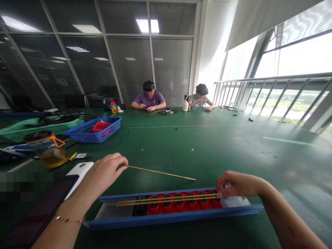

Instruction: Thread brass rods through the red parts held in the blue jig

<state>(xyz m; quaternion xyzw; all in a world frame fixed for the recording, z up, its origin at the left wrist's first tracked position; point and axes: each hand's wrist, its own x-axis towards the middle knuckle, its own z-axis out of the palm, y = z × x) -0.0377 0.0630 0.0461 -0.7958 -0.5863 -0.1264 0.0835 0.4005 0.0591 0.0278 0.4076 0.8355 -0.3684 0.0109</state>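
Observation:
Between the thumb and fingers of my left hand [110, 173] is the end of a thin wooden stick [160, 172], which slants right above the green table. My right hand [234, 185] is closed on the right ends of several similar sticks [140, 201]. These sticks lie lengthwise over a long blue-edged tray [176, 217]. Inside the tray is a row of red holders [180, 204] with dark round parts. My right fingertips are over the tray's right part, where a pale section shows.
A phone [38, 211] and a white device [82, 169] lie under and beside my left forearm. Farther left are a jar [53, 152], a blue basket [90, 134] and a green basket [17, 131]. Two people sit across the green table [160, 145].

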